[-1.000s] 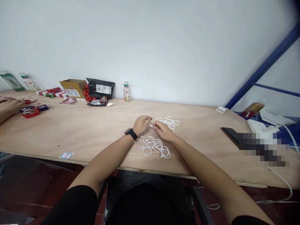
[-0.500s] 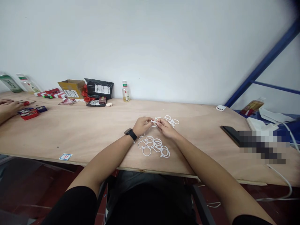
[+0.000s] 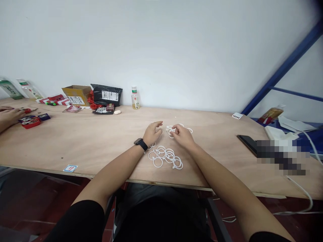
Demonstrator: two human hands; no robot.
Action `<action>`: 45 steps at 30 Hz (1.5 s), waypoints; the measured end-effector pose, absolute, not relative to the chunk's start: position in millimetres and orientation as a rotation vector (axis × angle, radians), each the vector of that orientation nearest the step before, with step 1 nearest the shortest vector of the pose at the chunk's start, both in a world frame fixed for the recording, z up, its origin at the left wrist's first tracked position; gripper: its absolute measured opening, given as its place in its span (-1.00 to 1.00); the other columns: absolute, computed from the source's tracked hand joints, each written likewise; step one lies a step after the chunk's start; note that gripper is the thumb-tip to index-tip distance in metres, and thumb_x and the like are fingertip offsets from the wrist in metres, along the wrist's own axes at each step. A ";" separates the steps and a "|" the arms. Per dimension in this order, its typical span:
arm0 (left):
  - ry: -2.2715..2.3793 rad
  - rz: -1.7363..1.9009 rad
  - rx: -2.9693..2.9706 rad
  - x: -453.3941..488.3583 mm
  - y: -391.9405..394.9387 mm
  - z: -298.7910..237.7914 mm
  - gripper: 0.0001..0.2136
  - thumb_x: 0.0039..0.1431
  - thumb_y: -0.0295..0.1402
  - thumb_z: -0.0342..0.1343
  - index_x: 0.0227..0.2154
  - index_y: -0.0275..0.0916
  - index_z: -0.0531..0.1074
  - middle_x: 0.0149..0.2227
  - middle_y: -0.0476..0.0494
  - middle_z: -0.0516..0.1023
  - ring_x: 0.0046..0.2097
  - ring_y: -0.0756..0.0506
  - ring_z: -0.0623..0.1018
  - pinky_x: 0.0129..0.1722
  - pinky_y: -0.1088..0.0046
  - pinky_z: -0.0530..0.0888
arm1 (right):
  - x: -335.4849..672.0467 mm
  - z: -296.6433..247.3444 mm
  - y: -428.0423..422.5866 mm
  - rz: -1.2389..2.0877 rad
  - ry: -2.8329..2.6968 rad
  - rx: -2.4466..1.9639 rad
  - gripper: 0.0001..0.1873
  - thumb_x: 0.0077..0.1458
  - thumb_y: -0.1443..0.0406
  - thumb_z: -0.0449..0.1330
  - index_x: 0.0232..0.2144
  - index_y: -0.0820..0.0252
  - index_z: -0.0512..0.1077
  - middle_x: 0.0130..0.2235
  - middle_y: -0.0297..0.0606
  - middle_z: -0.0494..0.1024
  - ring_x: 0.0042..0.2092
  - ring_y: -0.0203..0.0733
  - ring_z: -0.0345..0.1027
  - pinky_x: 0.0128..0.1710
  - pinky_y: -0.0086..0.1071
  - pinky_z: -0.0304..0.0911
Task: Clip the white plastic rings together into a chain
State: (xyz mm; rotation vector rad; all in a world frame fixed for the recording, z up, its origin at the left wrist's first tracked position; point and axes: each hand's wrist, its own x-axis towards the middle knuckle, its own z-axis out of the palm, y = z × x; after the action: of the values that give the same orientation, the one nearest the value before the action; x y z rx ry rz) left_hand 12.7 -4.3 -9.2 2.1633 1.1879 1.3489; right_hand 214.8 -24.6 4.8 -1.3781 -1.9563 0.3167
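Handling thin white plastic rings (image 3: 169,127) behind the pile (image 3: 166,156) nearer the wooden worktop's (image 3: 101,144) front edge seems your step. Your left hand (image 3: 152,133) is spread; whether your right hand (image 3: 184,136) pinches one, I can't tell. Next likely calls for fingertip precision.

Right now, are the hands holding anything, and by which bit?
The left hand holds nothing. The right hand is at a ring, but I can't tell whether it grips it, or where.
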 end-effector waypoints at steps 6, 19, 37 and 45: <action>1.233 1.331 2.241 11.8 -5.8 -6.8 -0.76 0.12 -0.45 0.07 -0.13 -0.25 0.47 -0.13 -0.14 0.56 -0.10 -0.11 0.50 0.02 0.25 0.40 | 223.7 1.1 -25.8 0.946 -2.209 -1.169 -0.74 -0.06 0.16 0.25 -0.32 0.20 0.46 -0.54 -0.43 0.32 -0.49 -0.33 0.18 -0.48 -0.46 0.07; 1.046 1.225 2.390 14.1 -12.8 -2.3 -0.78 0.23 -0.29 0.05 -0.16 -0.24 0.50 -0.16 -0.17 0.58 -0.09 -0.13 0.51 0.00 0.25 0.39 | 209.5 2.7 -32.1 0.446 -2.345 -1.294 -0.93 0.02 0.33 0.17 -0.46 0.18 0.45 -0.44 -0.32 0.51 -0.40 -0.27 0.30 -0.41 -0.44 0.04; 0.817 1.176 2.394 16.5 -14.8 -6.3 -0.81 0.08 -0.46 0.12 -0.25 -0.22 0.57 -0.38 -0.06 0.59 -0.33 0.00 0.52 -0.22 0.47 0.43 | 216.1 -9.1 -15.8 0.762 -1.794 -1.282 -0.74 0.02 0.10 0.18 -0.41 0.19 0.43 -0.58 -0.40 0.37 -0.54 -0.31 0.17 -0.54 -0.45 0.03; 0.885 1.241 2.360 17.0 -15.5 -2.8 -0.91 0.09 -0.41 0.13 -0.35 -0.26 0.52 -0.42 -0.06 0.55 -0.33 -0.01 0.49 -0.22 0.43 0.40 | 220.0 1.7 -25.9 0.562 -2.057 -1.102 -0.65 0.13 0.04 0.13 -0.33 0.19 0.51 -0.53 -0.35 0.44 -0.50 -0.30 0.19 -0.47 -0.43 0.06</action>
State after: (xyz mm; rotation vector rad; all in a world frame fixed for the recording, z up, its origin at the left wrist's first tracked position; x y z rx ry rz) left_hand 17.0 -15.5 -2.8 2.3598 0.8849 1.2412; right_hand 220.0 -25.9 1.7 -1.1025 -2.0574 0.5617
